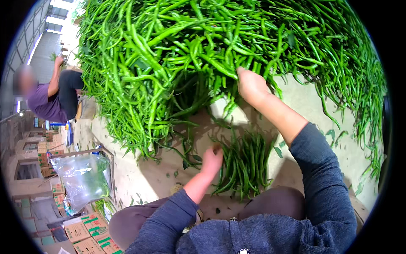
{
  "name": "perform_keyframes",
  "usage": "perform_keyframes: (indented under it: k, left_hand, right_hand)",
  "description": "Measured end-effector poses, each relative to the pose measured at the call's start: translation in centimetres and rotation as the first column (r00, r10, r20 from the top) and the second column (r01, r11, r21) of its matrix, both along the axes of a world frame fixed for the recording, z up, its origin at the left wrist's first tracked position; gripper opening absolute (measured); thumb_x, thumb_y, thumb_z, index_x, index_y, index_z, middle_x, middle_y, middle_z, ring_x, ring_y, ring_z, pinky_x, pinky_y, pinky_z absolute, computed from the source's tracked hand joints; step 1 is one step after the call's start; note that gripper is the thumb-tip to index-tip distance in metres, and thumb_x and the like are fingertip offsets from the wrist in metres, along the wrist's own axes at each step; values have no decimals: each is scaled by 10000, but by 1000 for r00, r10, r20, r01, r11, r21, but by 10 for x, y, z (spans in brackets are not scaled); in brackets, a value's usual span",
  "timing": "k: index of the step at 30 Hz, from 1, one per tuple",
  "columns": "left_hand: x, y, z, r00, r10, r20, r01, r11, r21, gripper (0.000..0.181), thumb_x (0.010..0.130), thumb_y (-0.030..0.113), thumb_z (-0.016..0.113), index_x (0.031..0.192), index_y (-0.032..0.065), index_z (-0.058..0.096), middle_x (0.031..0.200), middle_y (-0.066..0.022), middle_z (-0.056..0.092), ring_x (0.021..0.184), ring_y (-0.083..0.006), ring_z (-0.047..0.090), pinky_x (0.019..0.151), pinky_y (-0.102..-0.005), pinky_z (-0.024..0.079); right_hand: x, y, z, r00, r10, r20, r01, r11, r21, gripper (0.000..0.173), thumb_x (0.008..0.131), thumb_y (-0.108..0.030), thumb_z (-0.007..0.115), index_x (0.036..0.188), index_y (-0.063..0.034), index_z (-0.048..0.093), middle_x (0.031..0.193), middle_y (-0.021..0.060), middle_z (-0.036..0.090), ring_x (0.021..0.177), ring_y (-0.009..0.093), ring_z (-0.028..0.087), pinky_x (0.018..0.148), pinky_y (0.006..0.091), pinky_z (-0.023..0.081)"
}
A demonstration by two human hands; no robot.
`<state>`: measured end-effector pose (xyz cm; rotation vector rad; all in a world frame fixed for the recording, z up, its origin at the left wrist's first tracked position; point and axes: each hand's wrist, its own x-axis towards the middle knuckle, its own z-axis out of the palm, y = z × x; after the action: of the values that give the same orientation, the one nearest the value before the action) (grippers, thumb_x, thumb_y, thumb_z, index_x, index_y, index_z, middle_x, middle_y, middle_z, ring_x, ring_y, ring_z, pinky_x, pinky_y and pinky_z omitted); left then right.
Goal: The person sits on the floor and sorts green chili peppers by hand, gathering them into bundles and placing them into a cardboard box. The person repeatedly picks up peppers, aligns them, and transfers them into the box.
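Note:
A big heap of long green chili peppers (136, 63) rises in front of me. My right hand (252, 84) reaches to the heap's lower edge; its fingertips touch peppers there, and whether they grip any is hidden. Nearer to me, a small bundle of green peppers (245, 162) lies on the floor, its peppers lined up roughly side by side. My left hand (213, 158) is at the left side of this bundle, fingers curled close to the pepper ends. Whether it holds a pepper is not clear.
Loose leaves (278, 151) lie on the concrete floor (152, 181). To the left stand a frame with a clear plastic bag (82, 177) of peppers and printed cardboard boxes (77, 228). Another person (47, 98) sits at the far left beside the heap.

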<state>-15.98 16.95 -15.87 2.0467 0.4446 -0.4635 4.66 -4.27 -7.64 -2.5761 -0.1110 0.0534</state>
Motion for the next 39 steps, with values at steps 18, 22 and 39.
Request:
perform_keyframes:
  k: [18, 22, 39]
  left_hand:
    - [46, -165, 71, 962, 4, -275, -234, 536, -811, 192, 957, 131, 481, 1118, 30, 499, 1077, -133, 601, 988, -247, 596, 881, -392, 475]
    - [46, -159, 67, 958, -36, -283, -222, 530, -818, 206, 939, 76, 441, 1133, 22, 484, 1118, -158, 584, 1038, -269, 585, 915, -407, 463]
    - [31, -113, 63, 952, -14, -307, -262, 483, -836, 227, 932, 96, 516, 1148, 40, 558, 886, -57, 596, 756, -168, 574, 674, -322, 503]
  right_hand:
    - [-225, -101, -22, 847, 290, -446, 260, 507, 822, 238, 908, -9, 514, 1146, -15, 505, 848, 45, 600, 753, 136, 573, 721, 292, 484]
    - [-236, -107, -27, 816, 331, -473, 342, 384, 858, 300, 930, -60, 515, 1228, -31, 491, 1009, 40, 602, 894, 127, 558, 855, 292, 448]
    - [-223, -118, 9, 923, -74, -377, 383, 250, 889, 399, 911, -12, 479, 1310, -29, 473, 932, 64, 606, 686, 90, 541, 605, 205, 438]
